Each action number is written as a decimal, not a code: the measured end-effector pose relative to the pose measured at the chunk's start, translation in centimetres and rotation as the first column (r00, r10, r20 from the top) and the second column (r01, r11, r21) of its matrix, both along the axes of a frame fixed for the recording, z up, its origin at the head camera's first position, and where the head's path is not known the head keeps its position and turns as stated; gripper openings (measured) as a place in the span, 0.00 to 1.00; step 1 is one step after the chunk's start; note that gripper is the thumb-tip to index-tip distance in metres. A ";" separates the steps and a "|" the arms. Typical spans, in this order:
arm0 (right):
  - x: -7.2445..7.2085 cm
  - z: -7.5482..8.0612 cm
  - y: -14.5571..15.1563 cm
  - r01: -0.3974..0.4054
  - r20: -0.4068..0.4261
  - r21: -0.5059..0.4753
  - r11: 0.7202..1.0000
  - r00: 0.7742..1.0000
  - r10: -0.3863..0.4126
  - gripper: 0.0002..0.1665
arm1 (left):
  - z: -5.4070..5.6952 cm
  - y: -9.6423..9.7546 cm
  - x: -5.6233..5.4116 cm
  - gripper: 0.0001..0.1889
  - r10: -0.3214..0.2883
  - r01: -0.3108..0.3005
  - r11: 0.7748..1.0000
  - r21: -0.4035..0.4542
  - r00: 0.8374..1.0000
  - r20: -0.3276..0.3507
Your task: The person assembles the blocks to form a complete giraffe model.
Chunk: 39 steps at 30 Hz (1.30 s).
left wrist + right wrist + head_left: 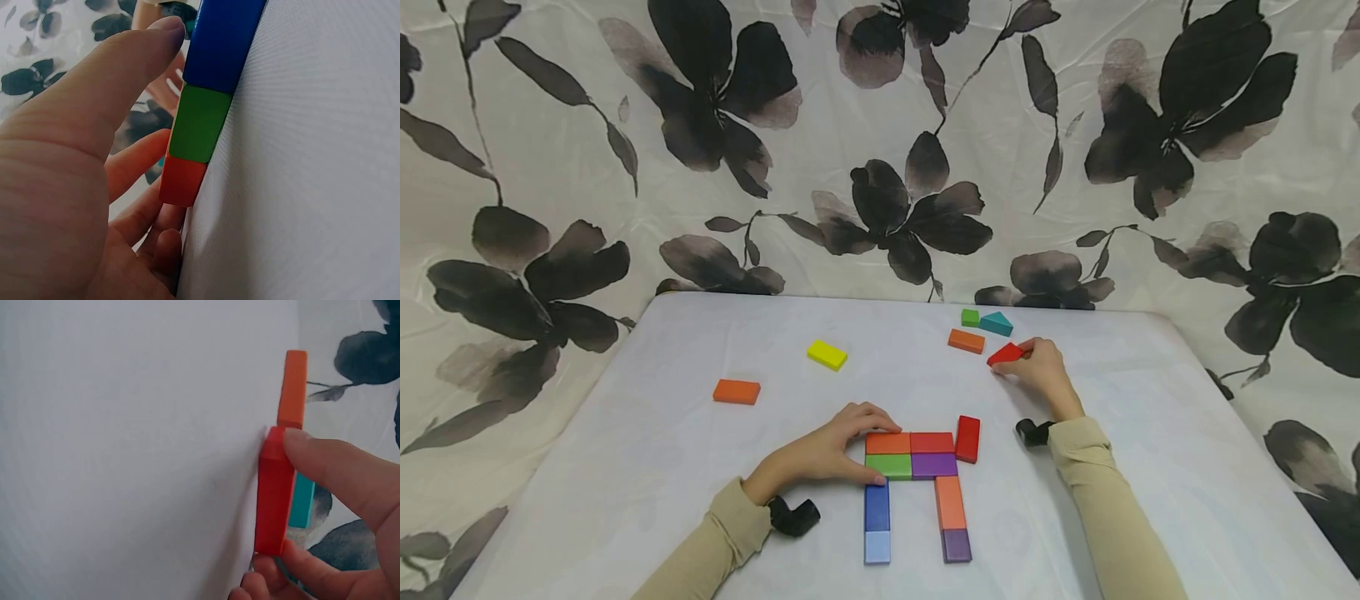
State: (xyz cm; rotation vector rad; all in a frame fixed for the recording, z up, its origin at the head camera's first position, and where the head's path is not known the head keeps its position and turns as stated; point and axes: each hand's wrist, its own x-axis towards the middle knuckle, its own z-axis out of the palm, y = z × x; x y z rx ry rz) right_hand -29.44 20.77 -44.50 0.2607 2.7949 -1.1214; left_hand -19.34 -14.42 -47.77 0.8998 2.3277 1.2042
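Observation:
In the head view, my right hand (1037, 371) pinches a red triangular block (1006, 354) between thumb and fingers at the back right; the right wrist view shows this red block (273, 500) edge-on. My left hand (831, 446) spans the left end of a flat block arrangement. Its fingers lie along the far edge of an orange block (887, 443), its thumb at the near edge of a green block (888, 467). Beside these are a red block (932, 442) and a purple block (934, 465). A blue block (877, 507) extends toward me below the thumb.
A light blue block (877, 548), an orange upright (950, 502) and a dark purple block (957, 546) form the legs. A tilted red block (967, 439) adjoins the right end. Loose blocks include yellow (827, 355), orange (737, 392), orange (966, 341), green (970, 317) and a teal triangle (997, 323).

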 end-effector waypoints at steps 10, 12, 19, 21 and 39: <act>1.7 -1.5 -0.2 -0.068 0.021 -0.178 0.982 0.997 0.073 0.40 | 0.0 0.0 0.2 0.31 0.015 -0.015 1.000 -0.006 1.000 0.013; 1.9 -1.8 -0.1 -0.087 0.018 -0.210 0.974 0.995 0.093 0.39 | -0.1 0.1 0.2 0.31 0.014 -0.014 1.000 -0.005 1.000 0.013; 2.5 -2.7 -0.2 -0.192 -0.020 -0.267 0.944 0.981 0.194 0.39 | -0.2 0.1 0.1 0.31 0.011 -0.011 1.000 -0.001 1.000 -0.001; 2.6 -2.9 -0.2 -0.227 -0.035 -0.262 0.938 0.973 0.226 0.39 | -0.1 0.1 0.1 0.31 0.011 -0.011 1.000 -0.003 1.000 -0.001; 2.8 -3.8 -0.3 -0.490 -0.218 -0.193 0.850 0.866 0.449 0.26 | 0.0 0.2 0.0 0.31 0.011 -0.011 1.000 -0.013 1.000 -0.007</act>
